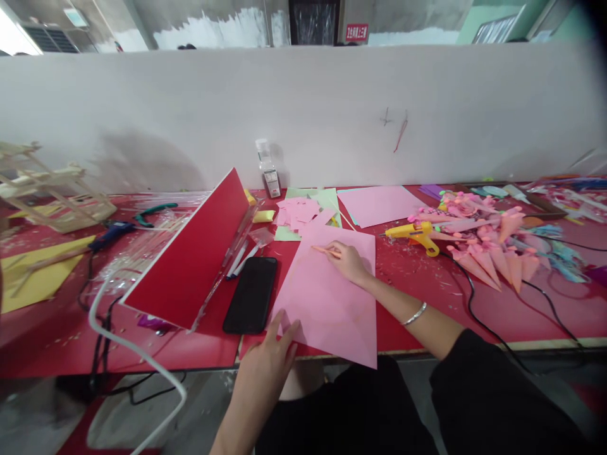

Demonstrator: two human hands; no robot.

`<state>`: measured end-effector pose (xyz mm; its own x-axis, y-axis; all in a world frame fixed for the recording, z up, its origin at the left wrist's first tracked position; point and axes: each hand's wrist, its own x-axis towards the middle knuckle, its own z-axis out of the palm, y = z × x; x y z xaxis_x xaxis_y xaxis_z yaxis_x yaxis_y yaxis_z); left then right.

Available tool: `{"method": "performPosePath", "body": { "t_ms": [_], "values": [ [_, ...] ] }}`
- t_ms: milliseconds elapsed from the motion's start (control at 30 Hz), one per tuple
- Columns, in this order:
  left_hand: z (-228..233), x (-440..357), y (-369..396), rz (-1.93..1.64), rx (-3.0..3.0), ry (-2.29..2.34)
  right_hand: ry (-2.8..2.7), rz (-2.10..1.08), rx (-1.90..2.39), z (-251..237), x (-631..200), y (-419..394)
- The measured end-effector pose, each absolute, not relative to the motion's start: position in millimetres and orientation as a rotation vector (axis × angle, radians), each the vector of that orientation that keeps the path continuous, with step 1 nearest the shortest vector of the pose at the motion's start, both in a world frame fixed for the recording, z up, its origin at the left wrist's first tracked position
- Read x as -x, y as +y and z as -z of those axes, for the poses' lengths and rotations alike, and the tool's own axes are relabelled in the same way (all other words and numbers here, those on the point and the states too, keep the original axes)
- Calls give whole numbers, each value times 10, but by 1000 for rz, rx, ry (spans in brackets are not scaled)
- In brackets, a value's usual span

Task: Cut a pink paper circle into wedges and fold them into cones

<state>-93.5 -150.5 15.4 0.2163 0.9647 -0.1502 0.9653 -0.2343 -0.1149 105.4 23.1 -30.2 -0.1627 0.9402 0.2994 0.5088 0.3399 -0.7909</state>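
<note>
Your big pink paper sheet (327, 297) lies flat at desk (427, 284) edge, 3 o'clock of the black phone (251, 294). Thin, floppy, prob. slides easily; hold near corners. Left hand (272, 354) fingers spread, pressing its lower-left corner. Right hand (348, 259) fingers pinch a slim orange pencil (326, 251) w/ tip on sheet.

A long red table (427, 297) runs along a white wall. On it lie a big pink paper sheet (327, 297), a flat black phone (251, 294), a tilted red board (190, 253), a yellow glue gun (415, 235), a heap of pink paper cones (488, 253), a yellow paper sheet (33, 272), a small clear bottle (269, 170) and a pale wooden stick frame (52, 189). Tiny paper scraps dot the top.
</note>
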Motion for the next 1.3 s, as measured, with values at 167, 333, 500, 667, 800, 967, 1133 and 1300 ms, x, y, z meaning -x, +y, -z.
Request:
{"method": "performPosePath", "body": {
  "t_ms": [167,333,500,667,800,967,1133,1300],
  "values": [
    [-150,936,-1501,293,-2455,1936,-1872,-766,1179,261,-1003,67],
    [-161,936,-1505,310,-2485,1934,-2047,-888,992,209,-921,-74],
    [-182,925,-1503,347,-2491,1925,-2063,-701,1169,226,-867,3],
    [-162,934,-1491,343,-2451,1910,-1955,-546,1348,264,-928,150],
    [-127,934,-1517,295,-2515,1921,-1853,-476,1440,193,-1118,128],
    [-123,865,-1558,303,-2603,1953,-1849,-430,1496,76,-1420,-242],
    [-100,766,-1566,301,-2637,2001,-1788,-368,1812,147,-1743,-628],
    [-26,721,-1588,315,-2641,2018,-1745,-394,1751,236,-1886,-697]
  ]
}}
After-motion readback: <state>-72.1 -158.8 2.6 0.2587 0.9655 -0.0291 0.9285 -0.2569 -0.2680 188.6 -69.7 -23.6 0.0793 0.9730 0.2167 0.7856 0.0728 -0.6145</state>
